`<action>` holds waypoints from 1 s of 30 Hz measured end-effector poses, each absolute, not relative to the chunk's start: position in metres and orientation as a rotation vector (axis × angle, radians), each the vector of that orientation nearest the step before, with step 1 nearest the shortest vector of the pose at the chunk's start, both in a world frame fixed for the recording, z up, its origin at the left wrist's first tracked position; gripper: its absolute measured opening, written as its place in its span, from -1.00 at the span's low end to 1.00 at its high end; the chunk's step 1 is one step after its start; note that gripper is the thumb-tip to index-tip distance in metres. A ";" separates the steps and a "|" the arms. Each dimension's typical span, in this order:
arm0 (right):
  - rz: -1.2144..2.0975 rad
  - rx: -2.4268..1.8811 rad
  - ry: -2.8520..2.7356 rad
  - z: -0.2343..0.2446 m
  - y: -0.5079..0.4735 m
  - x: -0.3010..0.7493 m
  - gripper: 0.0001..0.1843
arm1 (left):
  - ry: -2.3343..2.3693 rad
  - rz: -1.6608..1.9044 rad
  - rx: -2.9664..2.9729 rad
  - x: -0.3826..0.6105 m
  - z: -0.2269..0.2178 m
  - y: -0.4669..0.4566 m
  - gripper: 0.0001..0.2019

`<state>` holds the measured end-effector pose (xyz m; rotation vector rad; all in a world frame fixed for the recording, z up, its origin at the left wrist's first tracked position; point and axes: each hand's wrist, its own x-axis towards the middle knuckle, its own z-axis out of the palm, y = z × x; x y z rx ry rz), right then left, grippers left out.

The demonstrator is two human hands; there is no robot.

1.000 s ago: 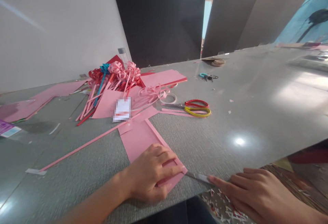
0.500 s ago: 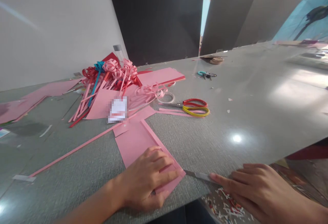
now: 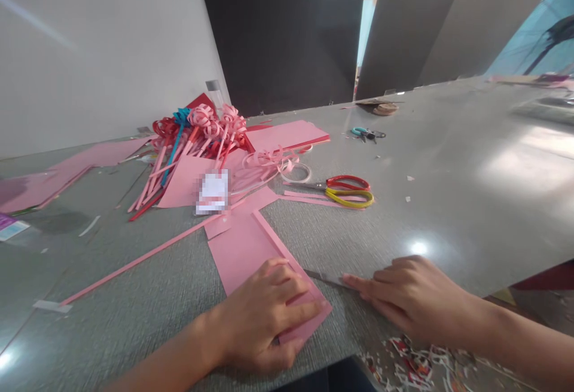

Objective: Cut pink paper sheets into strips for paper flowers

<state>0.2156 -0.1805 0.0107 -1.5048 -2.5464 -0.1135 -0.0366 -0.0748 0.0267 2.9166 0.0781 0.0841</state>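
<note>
Flat on a pink sheet of paper [image 3: 237, 245] lies my left hand [image 3: 269, 320], its fingers spread and pressing the sheet to the table. A narrow folded strip [image 3: 271, 233] runs along the sheet's right edge, partly under my fingers. My right hand [image 3: 410, 290] is closed around a thin-bladed knife [image 3: 326, 277], index finger stretched along it. The knife's tip meets the folded edge near my left fingers; whether the blade is inside the fold I cannot tell. The handle is mostly hidden in my right hand.
Scissors [image 3: 350, 190] with red and yellow handles lie beyond the sheet, near a white ring [image 3: 296, 172]. Curled paper flowers on sticks [image 3: 197, 126] are piled back left. A long pink strip [image 3: 143, 259] stretches left. Small clippers [image 3: 368, 135] lie farther back. Scraps [image 3: 417, 362] litter the area below the table.
My right hand has moved the knife away from me and left, from the sheet's near corner up along the folded edge. My left hand still presses the sheet. The view has shifted slightly.
</note>
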 end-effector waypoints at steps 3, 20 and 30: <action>-0.101 -1.496 -2.524 0.011 -0.168 0.212 -0.64 | 0.074 0.085 2.923 -0.037 0.025 -0.075 -0.55; -0.161 -1.506 -2.525 0.014 -0.103 0.195 -0.66 | 0.047 0.088 2.952 -0.038 0.026 -0.073 -0.50; -0.231 -1.578 -2.485 0.016 -0.063 0.182 -0.66 | -0.003 0.057 2.967 -0.039 0.022 -0.072 -0.46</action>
